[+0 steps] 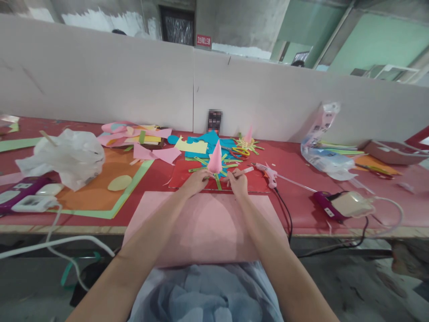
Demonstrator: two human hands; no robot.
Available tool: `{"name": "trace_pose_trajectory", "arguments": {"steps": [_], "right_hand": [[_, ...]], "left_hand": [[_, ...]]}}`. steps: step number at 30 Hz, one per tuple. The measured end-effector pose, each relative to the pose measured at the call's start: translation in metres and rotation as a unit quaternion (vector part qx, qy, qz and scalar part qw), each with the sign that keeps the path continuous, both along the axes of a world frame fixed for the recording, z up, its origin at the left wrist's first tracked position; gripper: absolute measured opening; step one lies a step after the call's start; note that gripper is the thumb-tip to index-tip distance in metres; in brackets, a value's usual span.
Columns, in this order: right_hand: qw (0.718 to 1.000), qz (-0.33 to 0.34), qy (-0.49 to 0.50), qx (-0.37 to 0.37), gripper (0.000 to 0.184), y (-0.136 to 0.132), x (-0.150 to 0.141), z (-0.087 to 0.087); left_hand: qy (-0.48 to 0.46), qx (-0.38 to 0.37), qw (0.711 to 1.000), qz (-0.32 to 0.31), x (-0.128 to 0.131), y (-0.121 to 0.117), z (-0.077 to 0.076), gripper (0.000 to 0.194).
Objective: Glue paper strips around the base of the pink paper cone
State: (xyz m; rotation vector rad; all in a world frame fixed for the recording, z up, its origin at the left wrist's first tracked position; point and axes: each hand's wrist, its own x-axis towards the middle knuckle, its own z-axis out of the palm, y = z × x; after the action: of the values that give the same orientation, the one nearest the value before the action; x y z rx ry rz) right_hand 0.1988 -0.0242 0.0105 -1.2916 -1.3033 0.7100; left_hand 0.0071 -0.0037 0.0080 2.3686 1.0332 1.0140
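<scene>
A pink paper cone (215, 160) stands upright on a base of green paper strips (217, 183) over a red sheet (179, 176). At the left side of the cone's base, my left hand (197, 182) is closed, its fingertips pinching the edge of the paper piece. My right hand (237, 181) is closed around a slim, pale pen-like stick (248, 170), close to the strips on the right. The stick's lower end is hidden by the fingers. A pink hot glue gun (270, 174) lies just right of this hand.
A second cone piece (248, 136) stands behind, beside scissors (239, 153) and blue paper (209, 144). A pink board (204, 228) lies in front. Power strips (330, 205) with cords, a crumpled plastic bag (72, 156) and paper scraps (156, 154) flank it. A white partition (100, 80) rises behind.
</scene>
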Motion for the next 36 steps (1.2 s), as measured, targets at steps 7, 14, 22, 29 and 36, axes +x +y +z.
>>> {"name": "trace_pose_trajectory", "arguments": {"steps": [7, 14, 22, 29, 36], "right_hand": [[1.0, 0.003, 0.002, 0.004, 0.033, -0.0009, -0.0003, 0.0004], [1.0, 0.023, 0.016, 0.008, 0.038, -0.0029, -0.003, 0.0038], [0.998, 0.05, 0.033, 0.007, 0.044, -0.0039, -0.0065, 0.0057], [0.997, 0.074, 0.034, -0.003, 0.044, -0.0062, -0.0069, 0.0081], [0.995, 0.1, 0.021, -0.021, 0.04, -0.0065, -0.0095, 0.008]], "left_hand": [[0.017, 0.014, 1.0, 0.023, -0.0012, 0.004, -0.0045, 0.043], [0.027, 0.006, 0.999, 0.047, -0.0028, 0.0039, -0.0068, 0.041], [0.013, 0.016, 0.999, 0.033, -0.0005, -0.0004, 0.0009, 0.041], [0.035, -0.016, 0.999, 0.031, -0.0002, -0.0013, 0.0017, 0.04], [0.022, -0.021, 0.999, 0.019, -0.0015, -0.0002, -0.0004, 0.041]]}}
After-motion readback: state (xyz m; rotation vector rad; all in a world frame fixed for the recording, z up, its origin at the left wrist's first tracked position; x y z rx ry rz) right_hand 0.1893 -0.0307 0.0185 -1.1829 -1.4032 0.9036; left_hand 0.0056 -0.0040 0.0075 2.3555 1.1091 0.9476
